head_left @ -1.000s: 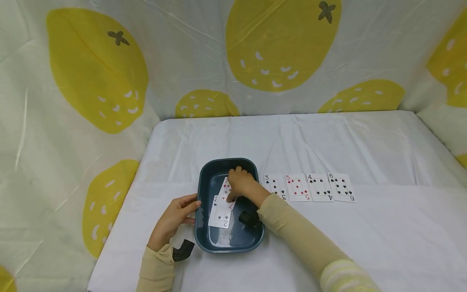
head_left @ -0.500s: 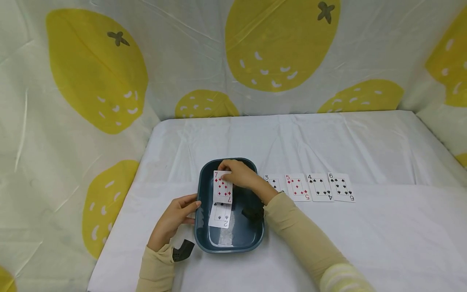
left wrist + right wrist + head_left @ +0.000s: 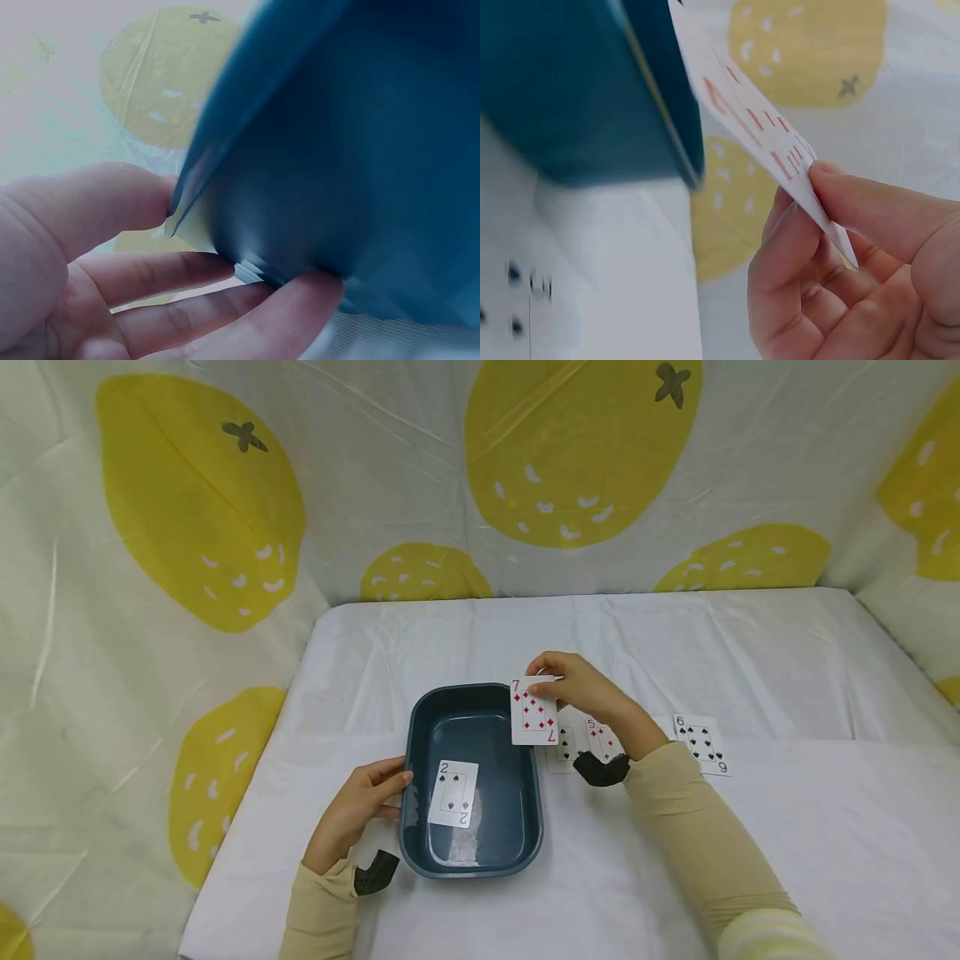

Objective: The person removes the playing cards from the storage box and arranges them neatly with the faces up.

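Note:
In the head view my right hand (image 3: 581, 685) pinches a seven of diamonds playing card (image 3: 535, 722) between thumb and fingers, above the right rim of a dark blue tray (image 3: 427, 852). The right wrist view shows this seven (image 3: 742, 112) edge-on and tilted beside the tray wall (image 3: 592, 90). A two of spades (image 3: 453, 793) lies face up inside the tray. At the tray's left side, my left hand (image 3: 360, 810) holds the rim, with the thumb on the lip and fingers against the outer wall (image 3: 300, 187), as the left wrist view shows.
Right of the tray lie face-up cards in a row: a mostly covered three (image 3: 564, 760), a five of diamonds (image 3: 602, 743) and a six of spades (image 3: 701, 743). The right hand and forearm hide most of another card. White cloth (image 3: 825, 827) covers the table.
The right hand has lifted the seven of diamonds off the two of spades and carried it right to the tray's right rim. The left hand and tray have stayed in place.

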### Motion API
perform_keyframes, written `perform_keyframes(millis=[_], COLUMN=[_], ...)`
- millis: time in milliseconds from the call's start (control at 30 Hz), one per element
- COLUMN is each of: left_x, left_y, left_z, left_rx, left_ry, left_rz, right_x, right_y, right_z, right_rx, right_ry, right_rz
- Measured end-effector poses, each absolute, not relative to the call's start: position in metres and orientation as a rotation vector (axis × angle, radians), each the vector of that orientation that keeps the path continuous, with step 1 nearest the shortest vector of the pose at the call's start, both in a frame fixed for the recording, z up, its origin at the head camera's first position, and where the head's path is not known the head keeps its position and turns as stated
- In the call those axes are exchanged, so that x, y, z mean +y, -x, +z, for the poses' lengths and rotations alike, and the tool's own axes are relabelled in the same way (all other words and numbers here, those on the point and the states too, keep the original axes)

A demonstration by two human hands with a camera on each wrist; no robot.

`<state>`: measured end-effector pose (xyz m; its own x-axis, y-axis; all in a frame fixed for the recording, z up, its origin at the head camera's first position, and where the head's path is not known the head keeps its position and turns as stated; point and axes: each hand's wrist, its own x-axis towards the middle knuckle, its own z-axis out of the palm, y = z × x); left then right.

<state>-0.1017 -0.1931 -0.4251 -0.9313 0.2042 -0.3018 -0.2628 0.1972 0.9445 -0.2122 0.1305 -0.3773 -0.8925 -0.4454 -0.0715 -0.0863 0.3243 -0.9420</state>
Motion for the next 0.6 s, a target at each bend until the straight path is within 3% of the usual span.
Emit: perform_keyframes(millis=[600], left_x=[-0.196], left_y=[0.100], left_z=[-0.423], left_rx=[2.129], left_ry=[0.073], left_rz=[1.762], right_x=[0.294], right_y=[0.194], right_z=[-0.391], right_rx=[2.462], right_ry=[0.088], right_rz=[-1.486])
